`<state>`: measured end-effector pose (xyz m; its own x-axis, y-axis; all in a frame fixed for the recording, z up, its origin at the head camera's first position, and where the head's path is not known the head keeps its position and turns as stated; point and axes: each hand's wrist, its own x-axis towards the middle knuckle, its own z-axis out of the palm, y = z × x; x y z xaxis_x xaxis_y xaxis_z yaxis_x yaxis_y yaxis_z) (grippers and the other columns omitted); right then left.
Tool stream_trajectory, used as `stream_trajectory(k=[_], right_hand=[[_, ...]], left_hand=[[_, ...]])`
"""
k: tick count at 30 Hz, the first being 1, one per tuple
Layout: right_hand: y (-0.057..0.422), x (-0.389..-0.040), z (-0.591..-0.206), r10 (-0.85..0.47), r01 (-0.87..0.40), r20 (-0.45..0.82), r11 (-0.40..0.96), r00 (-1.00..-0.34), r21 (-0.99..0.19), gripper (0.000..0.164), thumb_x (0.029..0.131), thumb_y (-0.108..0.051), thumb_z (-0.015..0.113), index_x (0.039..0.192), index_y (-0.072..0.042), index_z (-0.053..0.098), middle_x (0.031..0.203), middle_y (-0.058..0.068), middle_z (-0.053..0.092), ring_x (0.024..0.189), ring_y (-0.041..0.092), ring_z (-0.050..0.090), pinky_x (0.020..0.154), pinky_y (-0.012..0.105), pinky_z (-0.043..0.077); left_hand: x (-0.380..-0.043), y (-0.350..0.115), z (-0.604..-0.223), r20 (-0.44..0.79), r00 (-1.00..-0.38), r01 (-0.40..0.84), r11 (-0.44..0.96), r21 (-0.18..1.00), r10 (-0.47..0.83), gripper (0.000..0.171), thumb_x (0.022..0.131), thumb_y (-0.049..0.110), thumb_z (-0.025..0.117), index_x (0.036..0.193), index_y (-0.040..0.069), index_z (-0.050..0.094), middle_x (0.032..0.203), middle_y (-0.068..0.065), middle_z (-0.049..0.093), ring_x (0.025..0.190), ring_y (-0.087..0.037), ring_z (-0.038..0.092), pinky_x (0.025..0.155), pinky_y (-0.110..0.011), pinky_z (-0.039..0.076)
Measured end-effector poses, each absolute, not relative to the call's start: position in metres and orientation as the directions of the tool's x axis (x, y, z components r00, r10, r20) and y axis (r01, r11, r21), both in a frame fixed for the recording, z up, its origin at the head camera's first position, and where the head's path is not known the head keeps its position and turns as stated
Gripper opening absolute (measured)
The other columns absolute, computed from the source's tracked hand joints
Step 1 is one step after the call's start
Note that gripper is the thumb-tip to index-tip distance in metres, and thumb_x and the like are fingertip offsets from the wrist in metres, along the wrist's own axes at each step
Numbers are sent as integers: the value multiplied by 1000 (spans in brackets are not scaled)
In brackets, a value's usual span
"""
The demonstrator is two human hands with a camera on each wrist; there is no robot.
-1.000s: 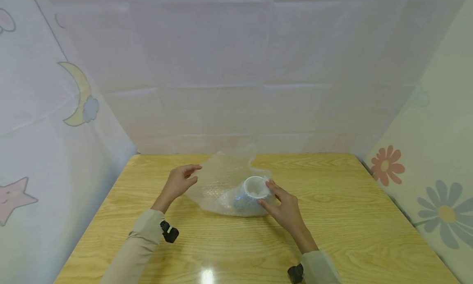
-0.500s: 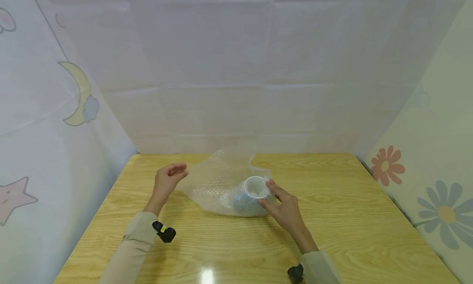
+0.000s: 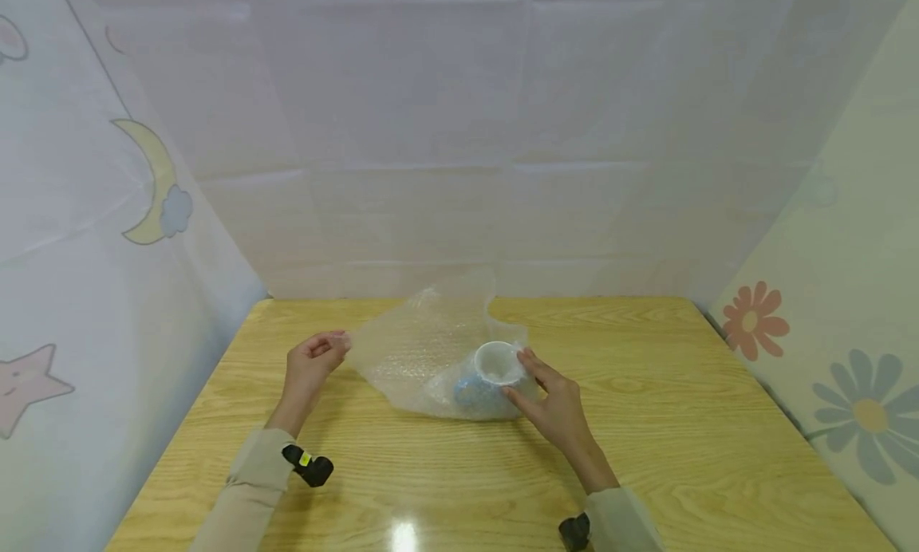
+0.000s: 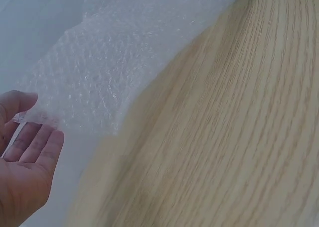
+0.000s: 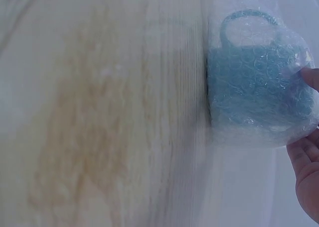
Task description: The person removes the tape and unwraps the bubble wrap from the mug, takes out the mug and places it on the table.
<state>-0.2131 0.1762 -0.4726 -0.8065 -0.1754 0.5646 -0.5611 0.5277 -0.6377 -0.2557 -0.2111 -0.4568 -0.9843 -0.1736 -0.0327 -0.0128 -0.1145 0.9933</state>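
Note:
A blue mug (image 3: 471,391) with a white rim stands near the middle of the table, bubble wrap around its side. Through the wrap, its looped handle and blue body (image 5: 251,75) show in the right wrist view. My right hand (image 3: 556,404) grips the wrapped mug near the rim, thumb on the near side and fingers behind. A loose sheet of bubble wrap (image 3: 424,337) stretches from the mug to the left. At its left corner my left hand (image 3: 310,368) pinches the wrap (image 4: 94,72) between thumb and fingers.
The wooden table (image 3: 682,424) ends at a pale hanging sheet (image 3: 431,137) behind. Patterned sheets rise at both sides, with a moon (image 3: 147,181) on the left and flowers (image 3: 869,416) on the right. Black wrist cameras (image 3: 309,466) sit at both sleeves.
My left hand has moved left and slightly toward me, and its fingers now hold the wrap's corner. The right hand and the mug have stayed in place.

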Motion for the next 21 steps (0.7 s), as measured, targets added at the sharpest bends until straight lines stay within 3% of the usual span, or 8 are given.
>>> stream_trajectory(k=[5,10,21], right_hand=[[176,-213,-472,-174,-558,561,527,-810,-641,63,76,-13,84,129,6,57,134,23,51,121,36,51,84,42,51],[176,-214,-473,-175,-555,559,534,-811,-638,63,76,-14,84,129,6,58,134,22,52,121,36,51,84,42,51],[177,-214,-473,-190,-573,571,527,-799,-628,61,77,-14,84,128,7,58,133,22,52,121,36,51,84,41,51]], left_hand=[[-255,-211,-459,-77,-973,-10,-289,957,-220,19,87,4,72,105,0,68,101,-1,72,95,-15,67,89,-35,51],[-257,-211,-462,-123,-965,-29,-374,927,-231,22,88,4,71,110,0,68,98,-4,72,94,-18,69,88,-36,51],[-265,-213,-469,-261,-923,-89,-501,861,-284,12,92,0,65,104,2,63,89,-3,72,83,-18,71,83,-32,53]])
